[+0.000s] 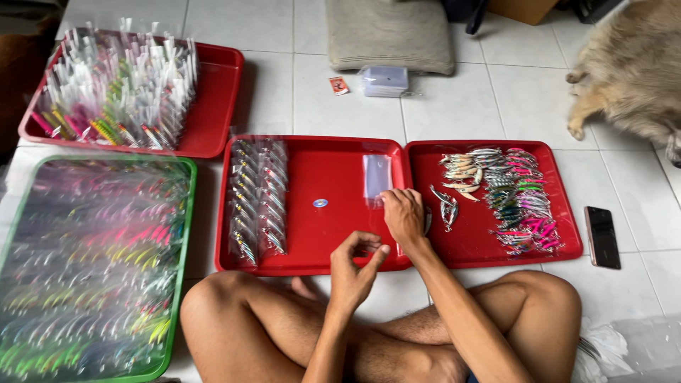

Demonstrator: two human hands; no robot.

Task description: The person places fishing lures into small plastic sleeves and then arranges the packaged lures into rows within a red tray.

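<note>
My right hand lies palm down on the middle red tray. Its fingertips touch the near edge of a small stack of clear plastic bags; whether they pinch a bag is hidden. My left hand hovers over the tray's front rim, fingers loosely curled and apart, with nothing visible in it. Bagged metal fishing lures lie in rows at the left of this tray. The right red tray holds a pile of loose coloured lures, and two silver ones lie beside my right hand.
I sit cross-legged on white tiles. A green tray of bagged lures is at the left, with another red tray of upright bags behind it. A black phone, a furry animal, a cushion and a clear box are nearby.
</note>
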